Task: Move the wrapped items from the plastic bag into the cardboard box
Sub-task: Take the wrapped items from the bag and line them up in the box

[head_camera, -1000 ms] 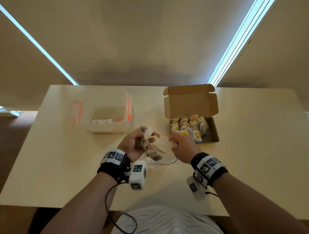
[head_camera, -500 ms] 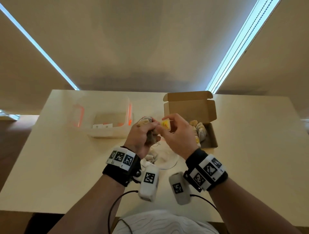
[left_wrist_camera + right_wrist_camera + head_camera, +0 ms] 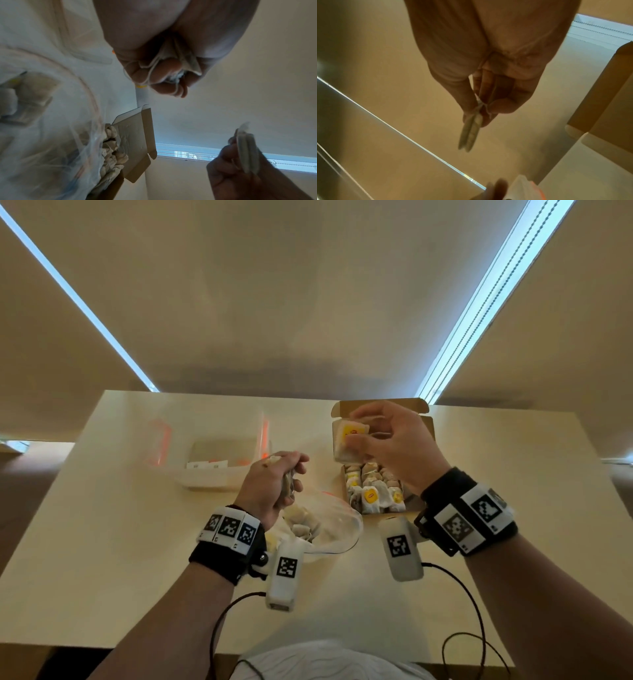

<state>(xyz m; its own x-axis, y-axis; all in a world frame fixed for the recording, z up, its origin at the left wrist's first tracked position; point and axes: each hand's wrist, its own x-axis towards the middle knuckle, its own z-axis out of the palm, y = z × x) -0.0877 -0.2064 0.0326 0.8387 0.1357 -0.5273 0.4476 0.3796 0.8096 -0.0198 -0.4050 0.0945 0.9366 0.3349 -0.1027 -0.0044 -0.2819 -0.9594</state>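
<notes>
My right hand point(image 3: 370, 436) is raised over the open cardboard box point(image 3: 430, 426) and pinches a white wrapped tea bag point(image 3: 347, 440) with a yellow label; the same tea bag point(image 3: 471, 134) hangs edge-on from thumb and fingers in the right wrist view. Several wrapped bags point(image 3: 371, 491) stand in rows inside the box. My left hand point(image 3: 277, 481) is curled around a bunch of wrapped bags with strings point(image 3: 171, 65), just above the clear plastic bag point(image 3: 329, 529), which lies on the table with a few bags inside.
A clear plastic tub point(image 3: 212, 453) with orange handles stands at the back left of the cream table point(image 3: 102, 542). The box lid flap point(image 3: 137, 135) stands upright. Cables trail from both wrist cameras near the table's front edge.
My right hand has gone from the plastic bag up and right to above the box with one wrapped bag. My left hand lifted slightly with its bunch.
</notes>
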